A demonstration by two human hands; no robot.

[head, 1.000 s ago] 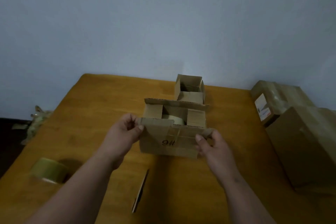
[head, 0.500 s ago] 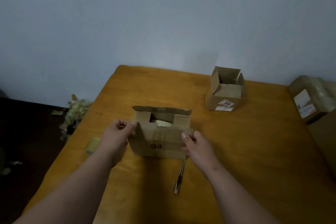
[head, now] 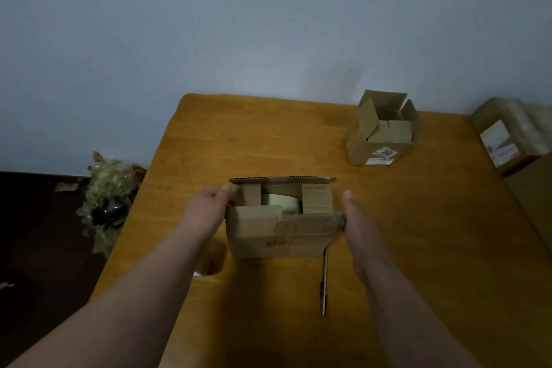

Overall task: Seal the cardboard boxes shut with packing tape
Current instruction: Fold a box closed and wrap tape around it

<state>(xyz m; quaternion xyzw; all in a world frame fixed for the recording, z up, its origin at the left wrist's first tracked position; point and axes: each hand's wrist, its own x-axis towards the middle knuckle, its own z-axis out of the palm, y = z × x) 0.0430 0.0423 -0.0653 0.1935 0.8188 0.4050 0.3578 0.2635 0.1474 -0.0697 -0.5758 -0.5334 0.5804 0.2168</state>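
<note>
An open cardboard box [head: 268,240] marked "9#" stands at the middle of the wooden table [head: 418,233], its top flaps up. A pale roll-like object [head: 282,203] lies inside. My left hand [head: 206,206] grips the box's left side, thumb at the top corner. Flat against the right side lies my right hand [head: 357,224], fingers straight. A roll of packing tape [head: 212,263] sits left of the box, mostly hidden under my left forearm. A second, smaller open box [head: 383,134] stands at the table's far right.
A utility knife [head: 324,287] lies on the table just in front of the box's right corner. Taped cardboard boxes [head: 507,134] are stacked at the right edge. A heap of crumpled used tape [head: 107,188] lies on the dark floor left of the table.
The box has slid left on the table, away from the small box. My hands left the front flap and now sit on the box's two sides.
</note>
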